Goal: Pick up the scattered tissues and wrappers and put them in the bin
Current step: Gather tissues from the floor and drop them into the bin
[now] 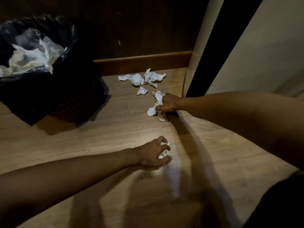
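Crumpled white tissues lie on a wooden floor. My right hand (167, 103) is closed around a bunch of tissues (152, 111) that touches the floor. Nearer to me, my left hand (153, 153) is curled around a small tissue wad (163, 153), low over the floor. Three loose tissues remain beyond my right hand: one small piece (142, 91) and two larger ones (136, 79) (153, 77) by the skirting board. The bin (54, 83), lined with a black bag, stands at the upper left and holds white paper and clear plastic (31, 55).
A dark wooden wall with a brown skirting board (143, 62) closes the far side. A pale door frame (199, 43) and a dark gap stand at the right, next to a light wall (263, 55). Arm shadows cross the floor.
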